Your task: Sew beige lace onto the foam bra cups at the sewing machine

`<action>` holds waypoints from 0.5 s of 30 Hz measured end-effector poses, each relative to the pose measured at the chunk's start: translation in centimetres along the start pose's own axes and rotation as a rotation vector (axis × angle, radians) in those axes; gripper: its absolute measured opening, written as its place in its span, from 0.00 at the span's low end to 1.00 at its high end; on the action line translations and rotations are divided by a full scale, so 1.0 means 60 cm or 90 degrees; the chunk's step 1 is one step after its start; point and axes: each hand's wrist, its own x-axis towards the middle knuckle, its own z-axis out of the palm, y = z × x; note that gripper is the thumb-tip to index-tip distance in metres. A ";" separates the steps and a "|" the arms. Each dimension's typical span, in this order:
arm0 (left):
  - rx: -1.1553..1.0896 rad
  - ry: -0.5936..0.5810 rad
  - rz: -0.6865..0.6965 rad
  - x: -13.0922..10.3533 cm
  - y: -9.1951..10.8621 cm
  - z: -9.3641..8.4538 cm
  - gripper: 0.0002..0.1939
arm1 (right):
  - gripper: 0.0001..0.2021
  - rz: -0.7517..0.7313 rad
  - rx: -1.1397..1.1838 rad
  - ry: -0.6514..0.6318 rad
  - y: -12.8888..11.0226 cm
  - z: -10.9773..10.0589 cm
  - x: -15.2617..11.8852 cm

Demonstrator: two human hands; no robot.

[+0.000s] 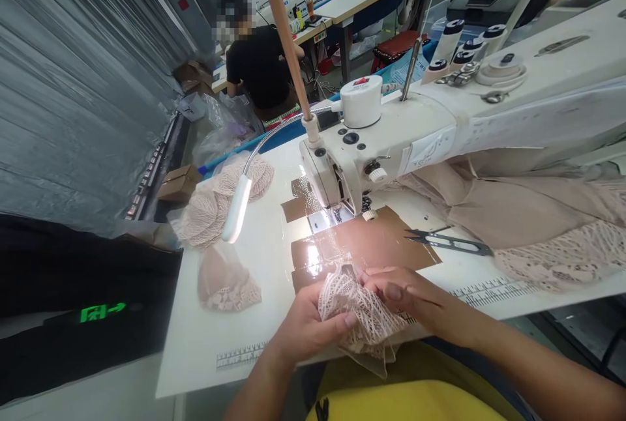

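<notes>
Between my two hands, at the front edge of the sewing table, is a beige lace fabric piece [364,310] with sheer cloth hanging from its lower edge. My left hand [313,323] grips its left side, thumb on top. On the upper right side, my right hand [403,294] pinches the fabric with thumb and fingers. Just beyond them is the sewing machine [337,173], its needle area lit over a brown-taped patch [362,242]. Thread snips [450,242] lie to the right of that patch.
Stacked lace pieces [208,209] and a single lace cup piece [227,281] lie on the left. A lamp [237,209] arches over the table. Beige fabric [528,212] is heaped at right. Thread cones [450,40] stand behind the machine. A person [259,66] sits further back.
</notes>
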 end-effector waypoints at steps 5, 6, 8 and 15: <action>-0.141 0.122 0.001 -0.011 -0.017 -0.006 0.21 | 0.21 0.003 0.064 0.083 0.004 0.011 0.005; -0.209 0.169 0.007 -0.017 -0.025 -0.007 0.22 | 0.20 0.007 0.100 0.105 0.006 0.012 0.005; -0.349 0.200 0.020 -0.029 -0.041 -0.003 0.29 | 0.19 0.027 0.159 0.151 0.009 0.015 0.005; -0.451 0.207 -0.028 -0.022 -0.054 0.038 0.32 | 0.23 0.015 0.115 0.193 0.015 0.058 0.033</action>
